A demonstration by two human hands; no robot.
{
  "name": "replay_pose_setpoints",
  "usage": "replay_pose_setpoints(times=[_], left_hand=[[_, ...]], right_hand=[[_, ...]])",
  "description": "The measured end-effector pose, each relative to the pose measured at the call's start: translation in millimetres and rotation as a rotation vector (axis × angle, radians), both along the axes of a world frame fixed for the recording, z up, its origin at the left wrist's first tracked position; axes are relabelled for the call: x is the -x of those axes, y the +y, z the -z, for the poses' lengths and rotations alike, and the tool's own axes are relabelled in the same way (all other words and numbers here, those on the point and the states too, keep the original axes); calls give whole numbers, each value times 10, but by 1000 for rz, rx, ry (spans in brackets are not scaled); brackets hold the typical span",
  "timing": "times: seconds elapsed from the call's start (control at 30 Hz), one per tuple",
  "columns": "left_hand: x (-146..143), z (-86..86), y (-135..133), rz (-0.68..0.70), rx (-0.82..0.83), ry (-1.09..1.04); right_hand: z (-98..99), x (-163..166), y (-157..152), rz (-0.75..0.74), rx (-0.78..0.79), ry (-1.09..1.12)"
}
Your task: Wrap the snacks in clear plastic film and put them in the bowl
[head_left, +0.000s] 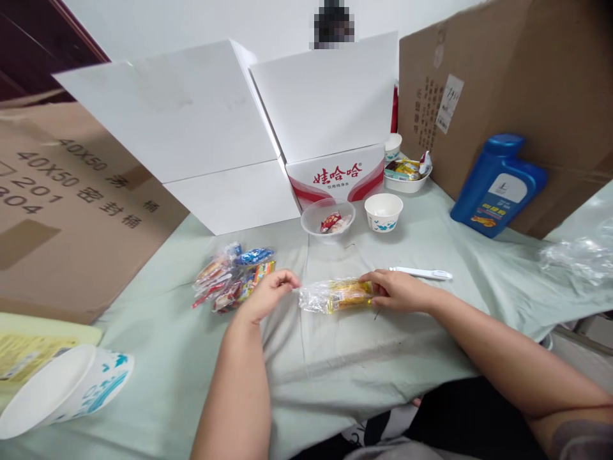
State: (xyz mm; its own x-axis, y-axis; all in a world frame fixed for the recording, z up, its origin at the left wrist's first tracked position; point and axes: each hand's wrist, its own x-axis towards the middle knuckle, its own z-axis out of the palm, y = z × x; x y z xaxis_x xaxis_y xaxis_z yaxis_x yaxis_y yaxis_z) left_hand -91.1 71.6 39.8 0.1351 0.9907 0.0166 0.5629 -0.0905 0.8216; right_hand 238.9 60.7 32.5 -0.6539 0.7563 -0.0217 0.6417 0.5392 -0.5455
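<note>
left grip, right grip tight on ends of snack packet, long axis left-right

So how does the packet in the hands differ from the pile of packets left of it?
The held packet is single; the pile of packets is several. The held packet shows yellow contents; the pile mixes red, blue and orange. The held packet is pinched between left hand and right hand; the pile lies loose on the cloth. Both look clear-wrapped.
</note>
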Motion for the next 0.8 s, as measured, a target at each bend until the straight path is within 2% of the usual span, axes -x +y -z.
replay_pose_setpoints(times=[0.03,0.1,0.13,0.17,0.2,0.3,0.33,0.4,0.47,0.57,0.63,0.7,0.8], left_hand=[[56,-45,-10,-124,-59,104],[34,-126,-73,-382,-299,268],[-42,-163,-128,-430,-441,295],[-153,-196,-197,-393,-566,283],[-290,-223,-277,-249,-645,233],[-742,-243,-519,396,-547,178],[-870,-224,-580,486,-530,231],[-1050,-154,-650,525,-532,374],[-1125,-67,-661,529,-529,457],[-1128,22,-631,578,-517,453],[-1119,32,-613,553,-556,448],[-1117,13,-598,474,-620,457],[-1075,-40,-551,255,-688,516]], right_hand=[[3,7,-6,5,-45,-8],[1,27,-23,15,-137,-17],[-4,38,-31,18,-174,-17],[-10,49,-40,18,-204,-11],[-16,60,-48,18,-227,-1],[-29,77,-57,8,-260,66],[-28,74,-48,12,-262,100],[-18,45,-3,57,-268,171],[0,-17,77,190,-318,222],[15,-142,201,473,-474,268],[4,-202,229,577,-552,314],[-23,-215,196,510,-539,361],[-76,-166,83,239,-393,301]])
